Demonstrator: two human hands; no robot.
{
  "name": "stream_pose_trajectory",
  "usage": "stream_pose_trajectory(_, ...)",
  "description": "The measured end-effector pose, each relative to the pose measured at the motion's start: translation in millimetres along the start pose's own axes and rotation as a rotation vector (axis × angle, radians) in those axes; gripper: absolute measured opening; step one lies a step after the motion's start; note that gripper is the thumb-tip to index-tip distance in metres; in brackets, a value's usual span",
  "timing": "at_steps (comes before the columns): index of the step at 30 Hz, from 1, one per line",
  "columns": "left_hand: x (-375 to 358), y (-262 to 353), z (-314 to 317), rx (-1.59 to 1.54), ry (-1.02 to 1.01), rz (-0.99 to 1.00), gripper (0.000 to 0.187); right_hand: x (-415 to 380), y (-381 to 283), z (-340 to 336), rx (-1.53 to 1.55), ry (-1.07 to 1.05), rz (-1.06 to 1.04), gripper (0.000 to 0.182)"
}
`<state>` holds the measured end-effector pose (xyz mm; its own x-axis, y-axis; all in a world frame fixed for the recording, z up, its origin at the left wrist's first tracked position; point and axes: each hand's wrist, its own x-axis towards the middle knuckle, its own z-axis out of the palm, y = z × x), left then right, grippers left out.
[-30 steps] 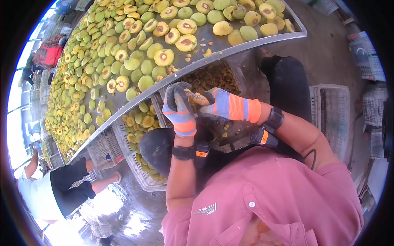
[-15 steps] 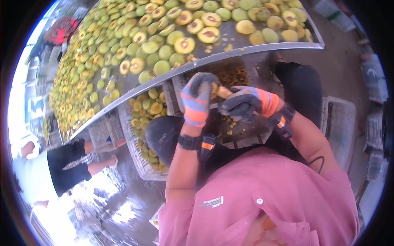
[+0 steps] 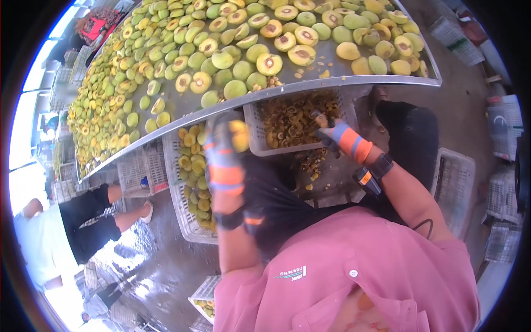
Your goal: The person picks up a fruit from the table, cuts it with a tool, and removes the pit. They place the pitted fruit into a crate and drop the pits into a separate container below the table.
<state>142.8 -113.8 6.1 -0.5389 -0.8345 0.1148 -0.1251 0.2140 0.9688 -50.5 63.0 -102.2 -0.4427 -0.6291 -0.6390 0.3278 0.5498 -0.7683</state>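
My left hand (image 3: 225, 146), in a grey, orange and blue glove, is smeared by motion above the left crate. Its fingers are closed around a yellow peach half (image 3: 239, 135). My right hand (image 3: 338, 137), gloved alike, is closed near the right end of the scrap crate. A small hand tool (image 3: 318, 117) with a tan end sticks out of its fist; the rest is hidden by the glove. Green and yellow peach halves (image 3: 269, 64), some with brown stones showing, cover the metal table (image 3: 354, 81) in front of me.
Below the table edge, a white crate (image 3: 257, 144) holds brown and yellow scraps. A crate (image 3: 185, 229) of peach halves stands left of my legs, another crate (image 3: 456, 188) at right. A person (image 3: 61, 227) is at the left on the wet floor.
My hands were together over my lap with the tool between them. The left has moved left with the peach half; the right has moved slightly right, toward the scrap crate.
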Motion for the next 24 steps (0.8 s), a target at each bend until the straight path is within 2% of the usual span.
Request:
stream_pose_trajectory(2, 2.9, 8.7, -37.0, -0.069, 0.176, -0.111, 0.023, -11.4, -11.7, 5.8, -0.026, -0.105, 0.008, 0.027)
stream_pose_trajectory(3, 4.9, -18.5, -67.8, 0.196, 0.15, 0.019, 0.024, -11.1, -12.7, 3.9, -0.056, -0.154, 0.047, 0.029)
stream_pose_trajectory(4, 12.8, -64.2, -94.5, 0.106, 0.176, -0.057, 0.024, -4.9, -5.3, 6.6, -0.204, -0.052, -0.102, 0.031)
stream_pose_trajectory(5, 21.0, -108.9, -120.6, 0.015, 0.208, -0.131, 0.024, -18.3, -18.0, 12.5, -0.18, 0.074, -0.07, 0.033)
stream_pose_trajectory(6, 32.6, -134.4, -133.3, -0.408, 0.244, -0.448, 0.023, -7.6, -11.7, 9.9, -0.283, 0.017, -0.029, 0.033)
stream_pose_trajectory(7, 39.8, -128.7, -121.5, -0.243, 0.26, -0.498, 0.023, 18.5, 25.2, 14.2, -0.175, -0.014, 0.008, 0.035)
stream_pose_trajectory(8, 39.5, -124.1, -112.2, -0.068, 0.286, -0.556, 0.022, 21.1, 38.3, 20.3, 0.021, -0.039, -0.207, 0.034)
stream_pose_trajectory(10, 62.6, -193.3, -125.4, 0.099, 0.172, -0.676, 0.022, 27.6, 47.5, 18.3, -0.077, -0.056, -0.024, 0.032)
stream_pose_trajectory(13, 88.7, -272.3, -123.5, 0.244, -0.092, -0.326, 0.027, 30.4, 53.7, 18.2, -0.137, -0.002, -0.046, 0.032)
stream_pose_trajectory(15, 101.0, -280.8, -127.0, 0.329, -0.168, -0.24, 0.029, 32.9, 57.4, 15.3, -0.165, 0.005, -0.148, 0.034)
stream_pose_trajectory(16, 104.7, -282.6, -132.0, 0.356, -0.159, -0.26, 0.03, 34.1, 59.2, 12.5, -0.181, 0.005, -0.197, 0.035)
stream_pose_trajectory(17, 110.4, -281.6, -135.1, 0.384, -0.147, -0.276, 0.03, 24.9, 46.0, 8.5, -0.226, -0.004, -0.198, 0.034)
stream_pose_trajectory(19, 103.9, -205.9, -109.7, 0.047, 0.015, -0.439, 0.03, -9.6, -3.9, 1.5, -0.307, -0.024, -0.207, 0.033)
stream_pose_trajectory(22, 83.4, -76.0, -76.9, 0.311, -0.183, -0.646, 0.024, -17.3, -19.3, 3.2, -0.039, -0.038, -0.368, 0.029)
stream_pose_trajectory(24, 73.3, -25.9, -56.5, 0.449, -0.232, -0.191, 0.02, -34.2, -44.6, -4.1, 0.06, -0.083, -0.357, 0.024)
